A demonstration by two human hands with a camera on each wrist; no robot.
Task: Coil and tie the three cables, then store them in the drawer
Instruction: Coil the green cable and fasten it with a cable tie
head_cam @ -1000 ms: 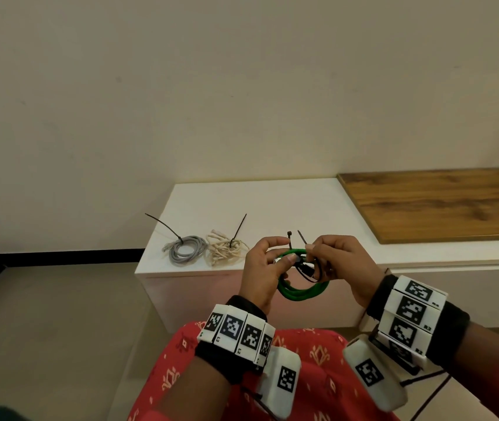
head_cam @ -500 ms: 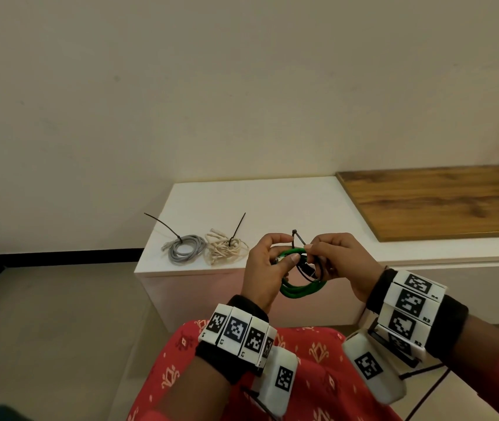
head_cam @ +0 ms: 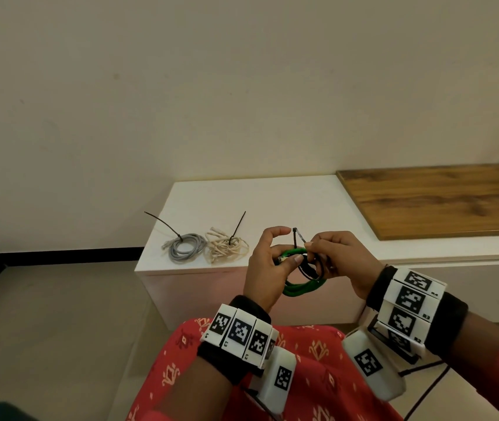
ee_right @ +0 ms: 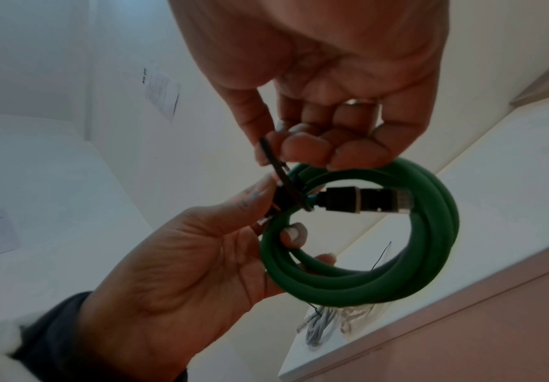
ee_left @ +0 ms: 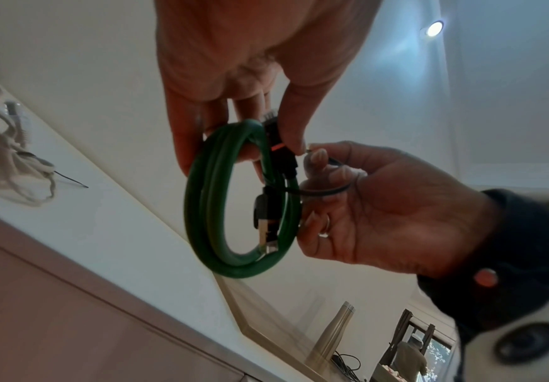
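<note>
A coiled green cable (head_cam: 299, 288) hangs in the air in front of the white cabinet (head_cam: 257, 202). My left hand (head_cam: 272, 256) pinches the coil's top and a black connector (ee_left: 268, 129). My right hand (head_cam: 312, 246) pinches the tail of a black zip tie (head_cam: 296, 237) between thumb and forefinger, and its other fingers curl on the coil (ee_right: 430, 232). The tie (ee_right: 279, 170) loops loosely round the strands, its two ends meeting above them. A grey cable coil (head_cam: 186, 247) and a beige cable coil (head_cam: 227, 249), each with a zip tie sticking up, lie on the cabinet's left front.
A wooden board (head_cam: 439, 199) covers the cabinet's right part. The cabinet's front panel (head_cam: 211, 296) faces me just beyond my knees, which are in red cloth. Bare floor (head_cam: 59, 314) lies to the left. No open drawer shows.
The zip tie's two ends stood apart above the coil a second ago; now they meet at my right fingertips. Both hands stayed in place holding the green coil.
</note>
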